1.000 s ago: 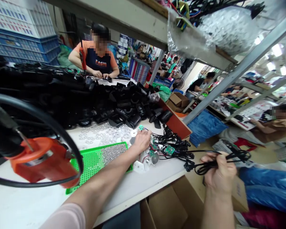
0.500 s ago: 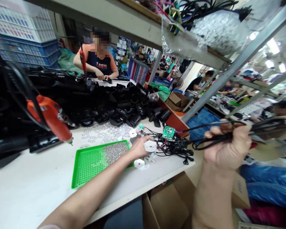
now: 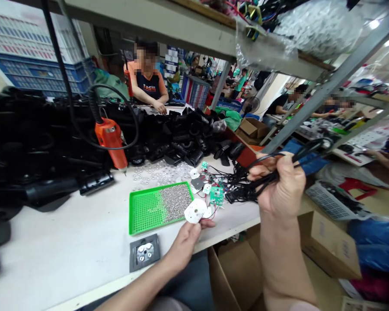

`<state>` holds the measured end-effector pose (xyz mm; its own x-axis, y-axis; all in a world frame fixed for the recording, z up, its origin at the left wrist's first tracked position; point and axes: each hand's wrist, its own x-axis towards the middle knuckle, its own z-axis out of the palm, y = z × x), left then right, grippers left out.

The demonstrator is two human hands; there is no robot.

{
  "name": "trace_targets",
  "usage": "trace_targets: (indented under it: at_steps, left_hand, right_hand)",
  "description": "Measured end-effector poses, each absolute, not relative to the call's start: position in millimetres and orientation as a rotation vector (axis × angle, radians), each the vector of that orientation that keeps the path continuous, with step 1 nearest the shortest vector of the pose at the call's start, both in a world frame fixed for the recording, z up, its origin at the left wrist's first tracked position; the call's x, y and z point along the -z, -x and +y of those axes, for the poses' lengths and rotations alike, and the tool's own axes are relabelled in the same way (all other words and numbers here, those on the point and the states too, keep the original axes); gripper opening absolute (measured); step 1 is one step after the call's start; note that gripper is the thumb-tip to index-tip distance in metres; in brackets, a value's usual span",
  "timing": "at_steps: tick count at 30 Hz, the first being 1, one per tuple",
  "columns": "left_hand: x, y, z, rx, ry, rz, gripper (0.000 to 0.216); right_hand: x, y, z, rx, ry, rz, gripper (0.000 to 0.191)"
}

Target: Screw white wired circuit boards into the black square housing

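Between thumb and fingers, my left hand [image 3: 188, 236] pinches a white plate [image 3: 195, 211], flat with cut corners and a small central hole. Thin red wires run beside it toward a green circuit board [image 3: 216, 196]. Raised at the right, my right hand [image 3: 282, 183] is closed around a looped black cable [image 3: 306, 151]. A green perforated tray [image 3: 142, 211] holding many small metal screws [image 3: 178, 202] lies just beyond my left hand. Nearer the table edge sits a dark square fixture [image 3: 145, 252] with several round silver spots.
An orange electric screwdriver [image 3: 112, 142] hangs over the table. Black plastic housings [image 3: 168, 138] are heaped behind, with small clear parts [image 3: 158, 172] before them. A metal shelf post [image 3: 291, 112] slants at right. Cardboard boxes [image 3: 236, 272] stand below. A co-worker [image 3: 147, 82] sits opposite.
My left hand has drawn back toward the table's front edge with the white plate. The right hand still grips the cable. The view has shifted, bringing the dark fixture into sight.
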<state>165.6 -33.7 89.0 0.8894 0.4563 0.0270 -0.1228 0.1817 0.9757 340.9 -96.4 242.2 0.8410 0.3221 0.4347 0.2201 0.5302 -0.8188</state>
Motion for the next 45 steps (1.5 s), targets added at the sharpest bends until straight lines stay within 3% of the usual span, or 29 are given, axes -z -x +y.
trace_targets:
  at_steps: [3, 5, 8, 12, 17, 20, 22, 24, 31, 34, 37, 40, 43, 45]
  left_hand:
    - [-106, -151, -34, -0.53, -1.404, 0.46, 0.06]
    - [-123, -138, -28, -0.649, -1.575, 0.436, 0.044]
    - [-152, -116, -19, -0.868, -1.783, 0.278, 0.027]
    - [-187, -94, -19, -0.837, -1.819, 0.266, 0.027]
    - [-207, -95, -36, -0.617, -2.041, 0.176, 0.028]
    - [-197, -100, -42, -0.629, -2.221, 0.215, 0.025]
    - [-179, -100, -41, -0.591, -2.094, 0.347, 0.026]
    - [-154, -94, -39, -0.522, -1.82, 0.475, 0.035]
    - [-87, -45, -43, -0.375, -1.312, 0.596, 0.048]
    - [-70, -14, -39, -0.368, -1.472, 0.643, 0.044]
    - [-52, 13, -25, -0.564, -1.817, 0.921, 0.041]
    - [-32, 21, -7, -0.615, -2.108, 1.008, 0.053]
    - [-17, 12, 4, -0.548, -2.243, 0.936, 0.072]
    - [-11, 5, 6, -0.538, -2.275, 0.938, 0.074]
  right_hand:
    - [-228, -355, -116, -0.088, 0.988, -0.556, 0.033]
    - [-209, -371, -137, -0.168, 1.043, -0.557, 0.033]
    - [-171, -392, -175, -0.439, 1.302, -0.604, 0.046]
    - [-128, -384, -212, -0.871, 1.735, -0.772, 0.047]
    - [-119, -296, -199, -0.689, 1.667, -0.926, 0.066]
    - [-115, -233, -172, -0.902, 1.193, -0.912, 0.08]
    - [-108, -204, -157, -1.011, 1.177, -0.779, 0.052]
    - [-100, -188, -148, -1.032, 1.259, -0.678, 0.038]
    - [-73, -168, -143, -1.001, 1.535, -0.703, 0.035]
    - [-68, -167, -150, -0.82, 1.648, -0.826, 0.038]
    - [-66, -179, -150, -0.305, 1.731, -1.129, 0.012]
    - [-61, -182, -136, 0.168, 1.695, -1.577, 0.018]
    - [-52, -167, -114, 0.411, 1.737, -1.839, 0.007]
    - [-45, -153, -103, 0.515, 1.819, -1.884, 0.009]
